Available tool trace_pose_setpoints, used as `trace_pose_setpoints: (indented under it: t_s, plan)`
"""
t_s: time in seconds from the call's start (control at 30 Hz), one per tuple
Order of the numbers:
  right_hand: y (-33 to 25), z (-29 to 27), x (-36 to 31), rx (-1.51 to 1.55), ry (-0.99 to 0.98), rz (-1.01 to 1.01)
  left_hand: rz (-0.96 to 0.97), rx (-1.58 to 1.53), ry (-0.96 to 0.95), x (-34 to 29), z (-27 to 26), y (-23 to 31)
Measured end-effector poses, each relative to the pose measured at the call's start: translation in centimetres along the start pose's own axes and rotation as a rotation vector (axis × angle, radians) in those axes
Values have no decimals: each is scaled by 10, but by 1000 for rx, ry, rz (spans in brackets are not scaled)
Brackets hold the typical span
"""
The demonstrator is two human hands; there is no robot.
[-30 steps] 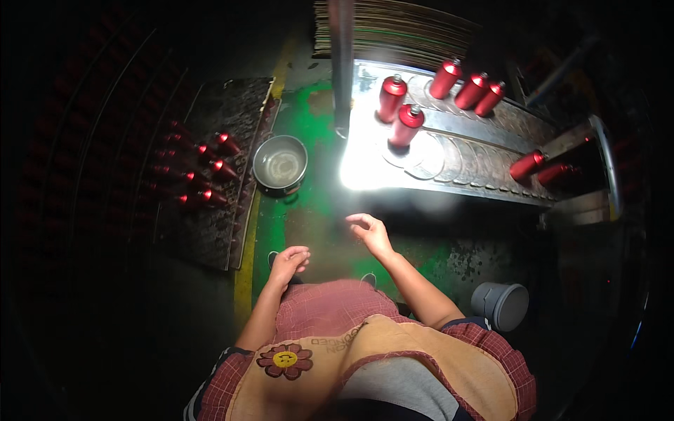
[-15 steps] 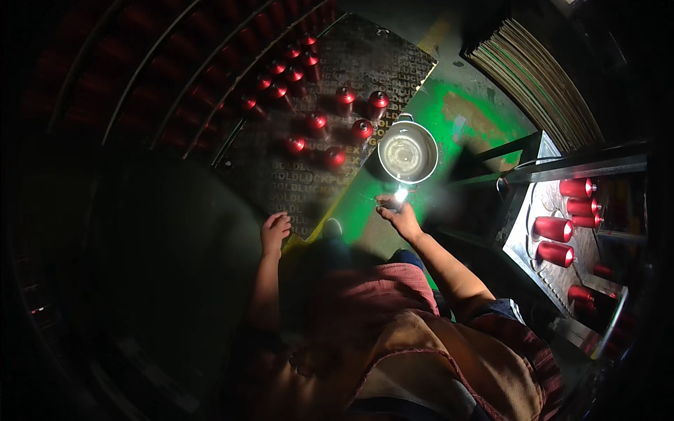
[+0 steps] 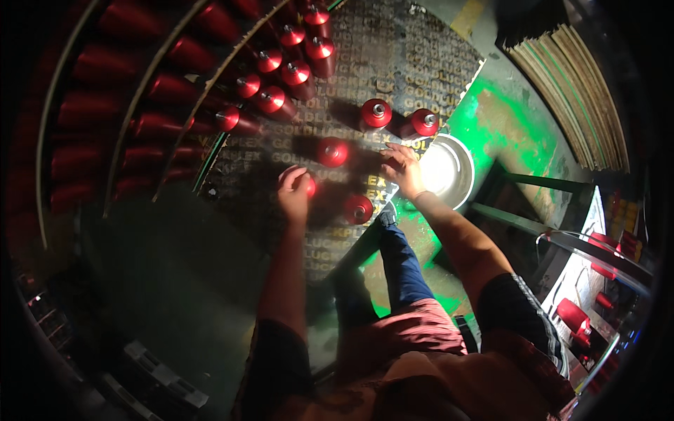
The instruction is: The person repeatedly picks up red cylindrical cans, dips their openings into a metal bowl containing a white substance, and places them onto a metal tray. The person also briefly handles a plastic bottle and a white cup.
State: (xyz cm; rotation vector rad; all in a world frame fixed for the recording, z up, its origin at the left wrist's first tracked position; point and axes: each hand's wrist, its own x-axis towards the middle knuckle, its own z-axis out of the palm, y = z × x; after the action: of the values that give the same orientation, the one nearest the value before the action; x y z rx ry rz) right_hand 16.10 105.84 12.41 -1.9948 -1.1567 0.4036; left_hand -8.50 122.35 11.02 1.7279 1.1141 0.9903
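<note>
the left hand (image 3: 293,193) has its grip closed down over the top of a red spool (image 3: 307,185), fingers curled round it so that only a sliver of red shows at its 3 o'clock edge; the spool stands on the dark printed mat (image 3: 393,63) spread on the floor. the right hand (image 3: 401,167) is flat and spread, fingertips on the mat, its grip holding nothing.

from the right hand, a standing spool (image 3: 333,151) sits at 9 o'clock, another (image 3: 359,208) at about 7 o'clock, and a pair lies on at 11 and 1 o'clock, one (image 3: 375,113) beside the other (image 3: 423,123). all stand upright, long axis pointing up toward the camera, silver caps on top. the spool at 7 o'clock lies between the two hands, a touch nearer the right one.

just at 3 o'clock of the right hand, touching the mat's edge, stands a round metal bucket (image 3: 466,151), glaring white inside. more red spools (image 3: 284,70) crowd the mat at 10 o'clock, and a rack of them (image 3: 147,91) curves away in the dark beyond. the green-painted floor (image 3: 498,112) shows past the bucket.
</note>
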Motion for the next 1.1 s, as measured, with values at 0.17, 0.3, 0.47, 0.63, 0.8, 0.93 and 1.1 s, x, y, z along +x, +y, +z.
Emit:
trace_pose_setpoints:
  t_s: [0.17, 0.3, 0.47, 0.63, 0.8, 0.93, 1.1]
  plan:
    - [23, 7, 24, 183, -151, -11, -137, -42, -4, 14, 31, 2]
    - [20, -2, 28, 275, -226, -64, -424, -237, -120, 30, 35, 19]
    - [1, 9, 8, 116, -971, -134, -296, 20, -586, 42, 63, 20]
    - [-13, 38, -36, 467, -735, -293, -235, 117, -432, 33, 76, 14]
    - [-22, 43, -54, 340, -911, 56, -155, 222, -371, 25, 69, 4]
    - [-26, -14, -58, 264, -832, 195, -77, 380, -375, -1, 42, 29]
    - [-58, -128, -87, 437, -500, 129, -523, -247, -231, -79, -26, 144]
